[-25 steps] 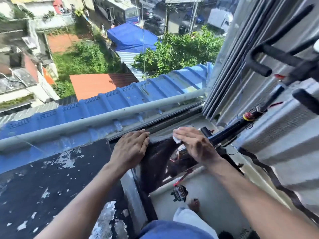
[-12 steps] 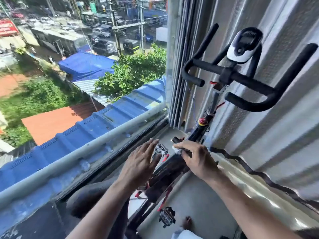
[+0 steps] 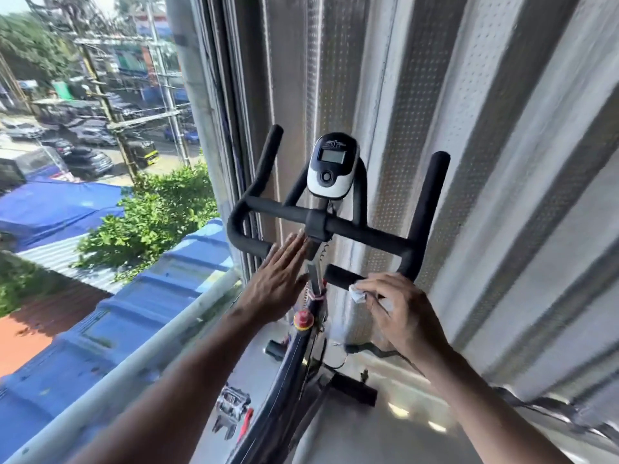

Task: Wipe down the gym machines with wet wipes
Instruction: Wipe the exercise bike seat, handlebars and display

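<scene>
An exercise bike stands in front of me, its black foam handlebar (image 3: 365,234) spreading left and right under a white and black console (image 3: 331,167). My right hand (image 3: 398,308) pinches a crumpled white wet wipe (image 3: 356,294) just below the handlebar's lower right grip end (image 3: 340,276). My left hand (image 3: 278,279) is raised with straight fingers, fingertips near the handlebar clamp and beside the steel stem (image 3: 315,277). A red knob (image 3: 302,320) sits on the black frame (image 3: 288,373) below my hands.
A large window (image 3: 100,195) on the left looks down on blue roofs, trees and a street. Grey perforated vertical blinds (image 3: 469,162) hang right behind the bike. A metal pedal (image 3: 232,408) and the bike's base sit low on the pale floor (image 3: 368,433).
My view has swung up from the seat and frame to the handlebar. Both hands rose from the frame; the right one with the wipe now sits at the handlebar's lower right grip.
</scene>
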Demonstrator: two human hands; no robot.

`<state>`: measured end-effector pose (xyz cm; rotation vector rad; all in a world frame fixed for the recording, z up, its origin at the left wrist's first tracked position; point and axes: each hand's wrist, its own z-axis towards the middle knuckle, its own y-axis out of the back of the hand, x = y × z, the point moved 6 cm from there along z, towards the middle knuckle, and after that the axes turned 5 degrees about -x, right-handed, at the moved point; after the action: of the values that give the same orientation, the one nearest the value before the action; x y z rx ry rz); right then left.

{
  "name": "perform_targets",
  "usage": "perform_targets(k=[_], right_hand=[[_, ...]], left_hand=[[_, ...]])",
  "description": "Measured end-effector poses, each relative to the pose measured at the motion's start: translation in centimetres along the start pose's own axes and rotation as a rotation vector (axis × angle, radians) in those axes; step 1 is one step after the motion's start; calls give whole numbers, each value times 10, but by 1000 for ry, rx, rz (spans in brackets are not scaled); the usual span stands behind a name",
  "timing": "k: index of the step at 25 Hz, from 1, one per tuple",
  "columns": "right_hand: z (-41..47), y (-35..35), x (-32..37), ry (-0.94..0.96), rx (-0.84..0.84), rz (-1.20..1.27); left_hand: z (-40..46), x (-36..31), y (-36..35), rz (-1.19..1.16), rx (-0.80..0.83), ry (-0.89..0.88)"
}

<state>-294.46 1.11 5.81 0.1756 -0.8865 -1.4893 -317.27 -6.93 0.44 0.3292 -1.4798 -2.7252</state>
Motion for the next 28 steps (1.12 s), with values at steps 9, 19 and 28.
perform_targets(k=[9, 19, 28], right_hand=[[55, -77, -28, 49, 180, -24], [50, -81, -20, 100, 313, -46], [33, -75, -32, -11, 92, -48]], left_hand=[[130, 25, -47, 308, -96, -182], [130, 30, -54, 278, -90, -187], [129, 23, -53, 291, -57, -152]])
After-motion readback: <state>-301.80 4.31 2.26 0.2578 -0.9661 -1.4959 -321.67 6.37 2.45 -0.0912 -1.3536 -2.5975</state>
